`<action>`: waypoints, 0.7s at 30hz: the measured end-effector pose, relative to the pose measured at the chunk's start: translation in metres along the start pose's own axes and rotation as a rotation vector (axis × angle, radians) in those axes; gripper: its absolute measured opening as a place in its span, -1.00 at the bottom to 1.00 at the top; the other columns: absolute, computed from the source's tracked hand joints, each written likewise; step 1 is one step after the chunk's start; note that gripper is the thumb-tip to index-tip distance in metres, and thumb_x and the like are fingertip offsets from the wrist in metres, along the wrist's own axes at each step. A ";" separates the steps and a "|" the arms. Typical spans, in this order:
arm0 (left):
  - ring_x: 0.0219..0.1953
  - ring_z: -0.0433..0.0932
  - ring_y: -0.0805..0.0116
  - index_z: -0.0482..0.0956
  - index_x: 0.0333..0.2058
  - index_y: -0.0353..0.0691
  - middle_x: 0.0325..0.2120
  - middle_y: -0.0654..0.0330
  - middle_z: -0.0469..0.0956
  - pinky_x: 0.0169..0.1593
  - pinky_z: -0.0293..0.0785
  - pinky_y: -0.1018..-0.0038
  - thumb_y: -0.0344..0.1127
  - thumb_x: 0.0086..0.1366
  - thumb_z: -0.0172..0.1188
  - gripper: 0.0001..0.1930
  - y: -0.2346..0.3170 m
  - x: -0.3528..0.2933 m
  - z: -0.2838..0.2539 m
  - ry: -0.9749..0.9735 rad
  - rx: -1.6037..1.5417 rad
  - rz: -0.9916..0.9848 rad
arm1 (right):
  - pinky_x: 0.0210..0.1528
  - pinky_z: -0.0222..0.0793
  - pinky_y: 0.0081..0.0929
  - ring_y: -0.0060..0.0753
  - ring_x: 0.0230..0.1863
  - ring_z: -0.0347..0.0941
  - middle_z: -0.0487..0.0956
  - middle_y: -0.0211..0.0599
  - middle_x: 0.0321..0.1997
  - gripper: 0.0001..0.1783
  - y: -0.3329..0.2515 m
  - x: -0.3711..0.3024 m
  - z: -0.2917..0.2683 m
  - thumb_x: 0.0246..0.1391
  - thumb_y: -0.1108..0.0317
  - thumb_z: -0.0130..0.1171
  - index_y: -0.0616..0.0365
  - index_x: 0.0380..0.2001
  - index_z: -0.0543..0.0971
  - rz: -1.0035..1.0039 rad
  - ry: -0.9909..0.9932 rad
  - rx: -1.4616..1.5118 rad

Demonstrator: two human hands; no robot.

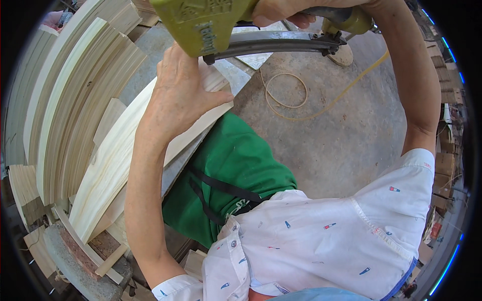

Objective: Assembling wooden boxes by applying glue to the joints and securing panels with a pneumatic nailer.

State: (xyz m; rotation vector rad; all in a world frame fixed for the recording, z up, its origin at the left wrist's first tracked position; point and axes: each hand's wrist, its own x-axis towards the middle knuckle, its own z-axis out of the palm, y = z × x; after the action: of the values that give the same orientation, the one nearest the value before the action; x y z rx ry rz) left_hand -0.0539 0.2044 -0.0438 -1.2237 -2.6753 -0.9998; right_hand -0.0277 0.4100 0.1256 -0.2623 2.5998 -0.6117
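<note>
1. Nearest, at 5 o'clock, is one white shirt printed with small coloured motifs [311, 236], cut off by the lower edge. Just inward lies a green cloth garment [236, 145] crossed by black straps [221, 183]; its exact kind is hard to make out.
2. The person's two hands are apart. At 10 o'clock the left hand [175, 95] rests palm down, thumb spread, on one long, pale wooden board [115, 165] that runs from 8 to 11 o'clock; its fingertips are hidden.
3. Between 12 and 1 o'clock, the right hand [283, 10] is wrapped round the handle of one yellow-green nail gun [193, 22] with a curved grey metal magazine [276, 45]. The top edge cuts off both; whether the tool's nose touches the board cannot be told.
4. Farther left, at 10 o'clock, pale stacked planks [80, 100] overlap too closely to count.
5. At 1 o'clock, one thin tan hose [346, 95] makes a single loop on the grey concrete floor [321, 155].
6. Farthest, at 3 o'clock, brown stacks [443, 165] blur into the dark rim.
</note>
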 end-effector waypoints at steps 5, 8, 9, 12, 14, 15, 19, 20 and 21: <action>0.09 0.33 -0.06 0.28 0.15 -0.23 0.00 0.02 0.39 0.23 0.23 0.13 -0.23 -0.19 0.52 -0.12 0.005 0.001 -0.002 -0.002 0.010 0.011 | -0.61 0.33 -0.57 -0.55 -0.64 0.45 0.53 -0.33 -0.64 -0.69 0.003 0.001 0.001 -0.07 0.23 0.26 0.33 -0.44 0.60 0.010 0.027 -0.112; 0.07 0.33 -0.05 0.30 0.13 -0.24 -0.02 0.02 0.40 0.21 0.25 0.13 -0.23 -0.19 0.52 -0.14 0.003 -0.001 -0.002 -0.006 0.015 0.001 | -0.60 0.34 -0.58 -0.55 -0.63 0.46 0.54 -0.33 -0.65 -0.69 0.004 0.005 0.005 -0.08 0.23 0.25 0.33 -0.43 0.61 -0.019 0.033 -0.063; 0.06 0.33 -0.05 0.31 0.12 -0.25 -0.02 0.01 0.41 0.20 0.25 0.13 -0.22 -0.20 0.52 -0.14 0.004 -0.001 -0.002 -0.010 0.020 -0.005 | -0.60 0.34 -0.58 -0.55 -0.63 0.46 0.54 -0.33 -0.65 -0.69 0.005 0.004 0.004 -0.08 0.23 0.25 0.33 -0.43 0.61 -0.018 0.034 -0.062; 0.06 0.34 -0.06 0.31 0.12 -0.25 -0.03 0.00 0.41 0.19 0.27 0.13 -0.22 -0.20 0.52 -0.14 0.003 -0.001 -0.001 -0.001 0.009 -0.003 | -0.61 0.34 -0.58 -0.54 -0.64 0.46 0.54 -0.33 -0.65 -0.69 0.007 0.004 0.004 -0.08 0.22 0.24 0.31 -0.43 0.61 -0.066 0.024 -0.033; 0.06 0.34 -0.07 0.29 0.13 -0.25 -0.02 0.00 0.41 0.18 0.28 0.13 -0.22 -0.20 0.52 -0.13 0.004 0.001 -0.002 -0.012 0.004 -0.002 | -0.62 0.34 -0.58 -0.54 -0.65 0.45 0.53 -0.33 -0.66 -0.70 0.006 0.003 0.003 -0.09 0.23 0.24 0.30 -0.44 0.61 -0.031 0.043 -0.089; 0.06 0.34 -0.07 0.28 0.14 -0.25 -0.02 -0.01 0.41 0.18 0.29 0.13 -0.22 -0.19 0.52 -0.12 0.004 0.002 -0.003 -0.020 0.001 -0.001 | -0.62 0.34 -0.58 -0.54 -0.65 0.45 0.53 -0.33 -0.66 -0.70 0.005 0.003 0.003 -0.09 0.23 0.24 0.30 -0.44 0.61 -0.034 0.044 -0.088; 0.06 0.34 -0.08 0.27 0.15 -0.26 -0.03 -0.01 0.41 0.18 0.30 0.12 -0.24 -0.19 0.53 -0.11 0.004 0.001 -0.004 -0.027 0.008 -0.039 | -0.62 0.34 -0.59 -0.53 -0.66 0.45 0.53 -0.33 -0.65 -0.70 0.001 0.003 0.001 -0.09 0.23 0.24 0.31 -0.44 0.61 -0.005 0.019 -0.144; 0.10 0.32 -0.10 0.22 0.20 -0.25 0.04 -0.04 0.38 0.20 0.28 0.12 -0.25 -0.19 0.53 -0.06 0.003 0.002 -0.005 -0.041 -0.001 -0.034 | -0.62 0.35 -0.59 -0.53 -0.66 0.45 0.54 -0.33 -0.64 -0.69 -0.001 0.003 0.001 -0.09 0.23 0.25 0.32 -0.44 0.61 0.004 0.013 -0.153; 0.13 0.31 -0.12 0.17 0.25 -0.24 0.11 -0.06 0.35 0.23 0.26 0.12 -0.25 -0.18 0.52 -0.01 0.001 0.002 -0.004 -0.051 -0.011 -0.027 | -0.62 0.35 -0.59 -0.53 -0.66 0.45 0.54 -0.33 -0.64 -0.69 0.001 0.002 0.000 -0.09 0.23 0.25 0.32 -0.44 0.61 -0.001 0.017 -0.157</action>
State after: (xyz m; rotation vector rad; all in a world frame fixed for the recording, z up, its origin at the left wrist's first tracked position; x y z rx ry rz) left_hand -0.0559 0.2038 -0.0396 -1.2347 -2.7361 -1.0011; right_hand -0.0297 0.4098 0.1243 -0.3098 2.6679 -0.4126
